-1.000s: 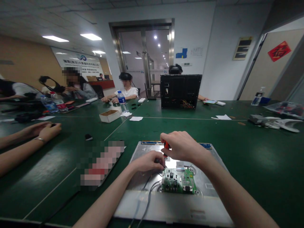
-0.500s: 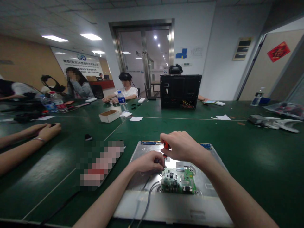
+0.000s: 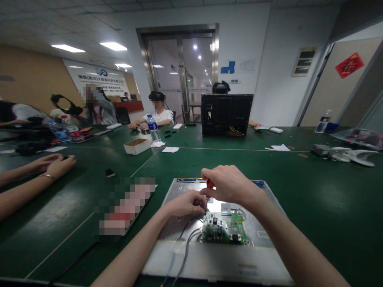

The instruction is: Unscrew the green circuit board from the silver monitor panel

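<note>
While R hand (image 3: 226,184) grips screwdriver (image 3: 210,183) at far-L of PCB (image 3: 224,229), can't tell grip of L hand (image 3: 189,202); seems mid-job, remainder unclear.

From the wearer's head, the camera looks forward and down — a wide sweep, and what a reach of room! Nearest, low in the middle, come the left hand (image 3: 188,203) and right hand (image 3: 229,183), with the board (image 3: 224,229) just beneath, seen from above. The table (image 3: 314,203) runs away to the case (image 3: 227,115), and farther off stands the door (image 3: 164,67) — ceiling (image 3: 74,24) up top!
</note>
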{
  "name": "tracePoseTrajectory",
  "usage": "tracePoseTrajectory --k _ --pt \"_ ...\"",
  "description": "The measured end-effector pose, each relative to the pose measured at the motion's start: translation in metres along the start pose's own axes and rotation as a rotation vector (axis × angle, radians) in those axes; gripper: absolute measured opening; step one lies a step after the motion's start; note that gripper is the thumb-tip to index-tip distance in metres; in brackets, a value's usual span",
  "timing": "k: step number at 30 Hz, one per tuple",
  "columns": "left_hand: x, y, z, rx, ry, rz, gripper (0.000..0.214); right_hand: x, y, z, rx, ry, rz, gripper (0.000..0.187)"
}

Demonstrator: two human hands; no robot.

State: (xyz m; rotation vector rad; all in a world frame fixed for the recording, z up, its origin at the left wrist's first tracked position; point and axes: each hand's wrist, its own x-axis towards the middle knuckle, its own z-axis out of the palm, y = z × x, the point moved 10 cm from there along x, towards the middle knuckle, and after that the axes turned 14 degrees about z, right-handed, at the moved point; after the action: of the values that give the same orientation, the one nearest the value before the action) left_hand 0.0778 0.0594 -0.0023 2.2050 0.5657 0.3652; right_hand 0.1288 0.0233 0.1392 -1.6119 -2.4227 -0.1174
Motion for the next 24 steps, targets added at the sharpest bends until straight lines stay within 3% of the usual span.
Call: tracePoseTrajectory --k 4,9,24 --pt "-0.0001 -0.0017 0.0015 -0.034 0.006 -0.008 0.005 -0.0003 -0.0027 0.0009 0.02 0.0 -0.016 0.013" --pt "0.0 -0.0038 0.0044 -0.068 0.001 -0.009 0.007 -0.0048 -0.0071 -0.0028 0.086 0.009 -0.06 0.018" --pt "0.0006 0.0027 0.0011 -0.048 0.008 0.019 0.004 0.0008 -0.0021 0.0011 -0.004 0.009 -0.002 0.017"
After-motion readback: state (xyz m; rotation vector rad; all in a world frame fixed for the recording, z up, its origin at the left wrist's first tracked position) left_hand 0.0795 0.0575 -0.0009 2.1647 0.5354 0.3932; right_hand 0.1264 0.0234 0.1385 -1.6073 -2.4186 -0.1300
